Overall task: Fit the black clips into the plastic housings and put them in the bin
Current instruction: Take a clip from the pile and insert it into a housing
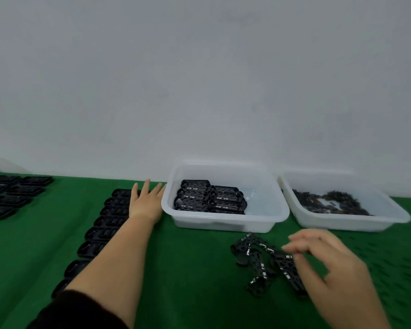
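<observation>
The left hand (pixel 146 200) lies flat with straight fingers over a row of glossy black housings (pixel 100 233), beside the white plastic bin (pixel 226 224) that holds stacked housings. The right hand (pixel 330 264), blurred and loosely curled, hovers over flat black clips (pixel 254 255) on the green bench (pixel 188 281); whether it holds one, I cannot tell.

Left hand (pixel 145 202) flat over housing row (pixel 104 224), right hand (pixel 328 262) over loose clips (pixel 259 257), bin (pixel 226 224) behind

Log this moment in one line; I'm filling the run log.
left hand: open over housings row | right hand: reaching clip pile | bin: partly filled
</observation>
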